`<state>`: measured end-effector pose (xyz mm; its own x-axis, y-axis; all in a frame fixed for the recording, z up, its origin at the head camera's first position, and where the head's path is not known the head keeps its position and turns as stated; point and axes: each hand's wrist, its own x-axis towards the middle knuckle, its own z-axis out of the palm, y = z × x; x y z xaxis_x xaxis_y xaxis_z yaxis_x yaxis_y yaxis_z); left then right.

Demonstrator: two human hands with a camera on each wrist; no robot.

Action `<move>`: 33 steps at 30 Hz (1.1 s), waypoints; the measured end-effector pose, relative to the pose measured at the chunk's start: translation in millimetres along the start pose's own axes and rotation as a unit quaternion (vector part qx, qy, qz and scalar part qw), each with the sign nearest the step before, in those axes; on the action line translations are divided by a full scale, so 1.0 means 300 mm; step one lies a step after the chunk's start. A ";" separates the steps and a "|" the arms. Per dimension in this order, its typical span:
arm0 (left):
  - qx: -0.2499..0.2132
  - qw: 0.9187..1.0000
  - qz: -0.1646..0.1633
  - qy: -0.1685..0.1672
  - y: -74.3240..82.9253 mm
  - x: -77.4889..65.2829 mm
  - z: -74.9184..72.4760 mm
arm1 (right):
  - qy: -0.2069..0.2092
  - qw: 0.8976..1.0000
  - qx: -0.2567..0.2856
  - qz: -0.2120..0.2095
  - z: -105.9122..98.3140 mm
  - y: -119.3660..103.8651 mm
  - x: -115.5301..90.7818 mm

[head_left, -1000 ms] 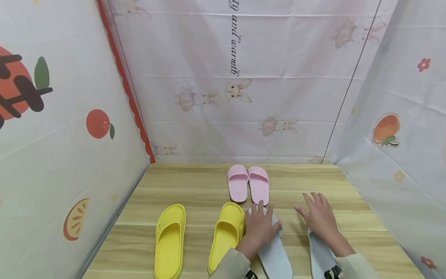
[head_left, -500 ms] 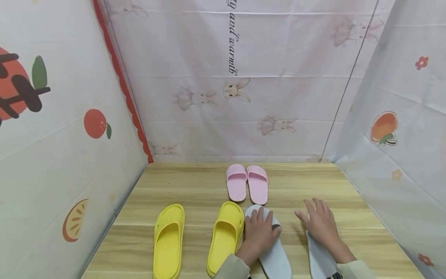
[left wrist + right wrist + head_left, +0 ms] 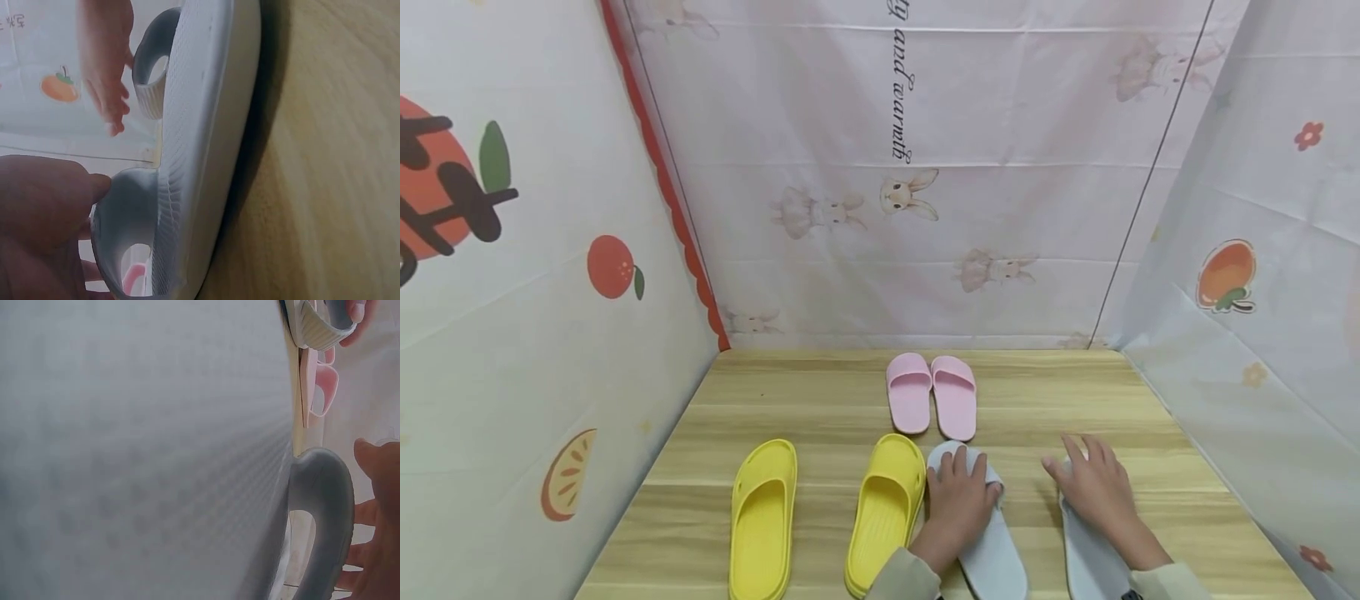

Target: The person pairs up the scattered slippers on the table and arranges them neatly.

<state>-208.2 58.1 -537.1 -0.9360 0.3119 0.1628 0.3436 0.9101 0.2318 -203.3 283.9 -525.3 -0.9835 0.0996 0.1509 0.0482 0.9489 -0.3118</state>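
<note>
Two light grey slippers lie on the wood-grain surface in the head view. My left hand (image 3: 961, 504) rests over the strap of the left grey slipper (image 3: 996, 554), fingers spread toward its toe. In the left wrist view, the thumb touches the edge of that strap (image 3: 125, 209), and the other fingers lie along its outer side. My right hand (image 3: 1097, 487) is over the front of the right grey slipper (image 3: 1086, 554), hiding most of its strap. The right wrist view has relaxed fingers right at the grey strap (image 3: 325, 494), not curled under it.
A pair of pink slippers (image 3: 910, 404) stands side by side at the back. To the left are two yellow slippers, one far left (image 3: 762, 525) and one (image 3: 880, 525) close beside the left grey slipper. Printed cloth walls (image 3: 962, 208) enclose the wood-grain surface (image 3: 820, 392).
My right hand has shifted slightly right and back toward me, lower over its grey slipper. My left hand has drawn slightly back from the toe onto the strap. The slippers have barely moved.
</note>
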 end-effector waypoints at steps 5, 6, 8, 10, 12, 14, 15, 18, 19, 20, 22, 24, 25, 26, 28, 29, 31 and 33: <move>-0.008 1.000 -0.012 0.006 0.010 0.012 0.011 | -0.053 0.998 -0.014 0.040 -0.004 0.012 -0.007; -0.015 1.000 -0.015 0.004 0.013 0.016 0.011 | -0.059 0.997 -0.016 0.043 -0.004 0.014 -0.008; -0.028 0.999 -0.022 -0.005 0.018 0.022 0.008 | -0.066 0.997 -0.014 0.046 -0.001 0.015 -0.012; -0.031 0.999 -0.023 -0.008 0.023 0.026 0.003 | -0.067 0.997 -0.012 0.045 0.002 0.015 -0.016; -0.029 0.999 -0.023 -0.010 0.028 0.028 0.002 | -0.067 0.997 -0.011 0.043 0.005 0.011 -0.022; -0.020 1.000 -0.022 -0.004 0.031 0.028 0.004 | -0.072 0.996 -0.010 0.048 0.006 0.007 -0.026; -0.020 1.000 -0.021 0.000 0.032 0.029 0.008 | -0.076 0.996 -0.011 0.051 0.006 0.005 -0.028; -0.016 1.000 -0.021 0.008 0.037 0.033 0.024 | -0.086 0.994 -0.016 0.061 -0.001 0.001 -0.031; -0.015 1.000 -0.022 0.011 0.038 0.035 0.031 | -0.091 0.994 -0.017 0.065 -0.005 -0.001 -0.032; -0.015 1.000 -0.023 0.011 0.040 0.038 0.036 | -0.094 0.993 -0.018 0.068 -0.009 -0.001 -0.032; -0.012 1.000 -0.025 0.012 0.042 0.042 0.043 | -0.099 0.992 -0.019 0.071 -0.017 -0.002 -0.035; -0.013 0.999 -0.025 0.015 0.043 0.043 0.043 | -0.104 0.992 -0.020 0.069 -0.025 -0.001 -0.041; -0.014 0.999 -0.024 0.016 0.044 0.041 0.038 | -0.105 0.992 -0.021 0.068 -0.027 0.000 -0.044; -0.015 0.999 -0.022 0.018 0.045 0.039 0.033 | -0.105 0.992 -0.022 0.066 -0.028 0.002 -0.048; -0.016 1.000 -0.020 0.016 0.045 0.037 0.025 | -0.102 0.993 -0.025 0.060 -0.030 0.004 -0.058; -0.016 1.000 -0.020 0.011 0.045 0.036 0.022 | -0.100 0.993 -0.025 0.059 -0.029 0.003 -0.062; -0.011 1.000 -0.020 0.005 0.045 0.036 0.018 | -0.097 0.993 -0.022 0.060 -0.025 0.001 -0.068; -0.009 1.000 -0.020 -0.007 0.045 0.036 0.016 | -0.091 0.994 -0.021 0.060 -0.020 -0.003 -0.074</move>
<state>-214.1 75.3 -536.8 -0.9500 0.2791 0.1402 0.3071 0.9167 0.2556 -180.6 282.6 -522.6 -0.9852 0.1606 -0.0592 0.1708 0.9454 -0.2777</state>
